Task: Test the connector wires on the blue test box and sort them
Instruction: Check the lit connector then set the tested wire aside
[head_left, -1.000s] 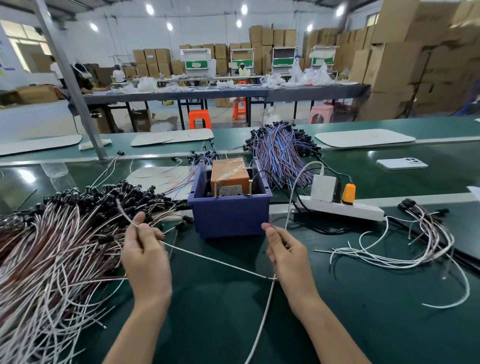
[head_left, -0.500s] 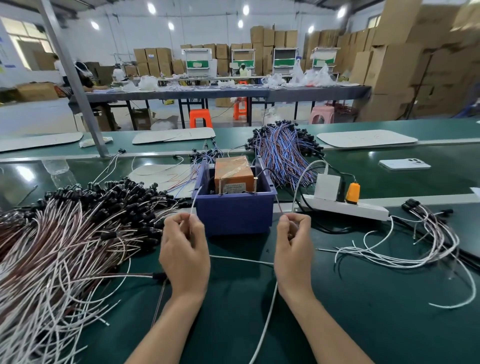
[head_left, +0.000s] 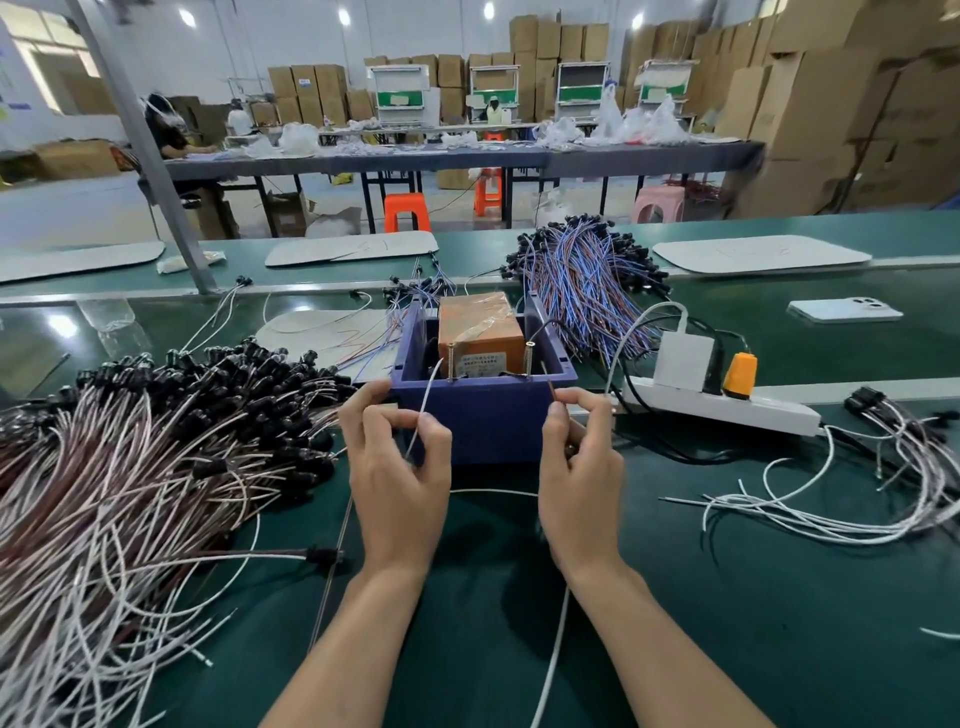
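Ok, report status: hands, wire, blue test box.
Left grip pinches thin white wire end, tip by left brass screw. Right grip pinches brown wire end, short of right brass screw. Nothing blocks blue plastic test box.

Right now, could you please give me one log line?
left hand pinches white wire | right hand pinches brown wire tip | both near blue box

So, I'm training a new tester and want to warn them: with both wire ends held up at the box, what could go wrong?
The brown wire end pinched by the right hand is short of its screw post on the blue test box; a glancing touch could read as a false fail. The left hand, pinching the white wire end, sits right beside the wire pile, so strands could snag or get mixed.
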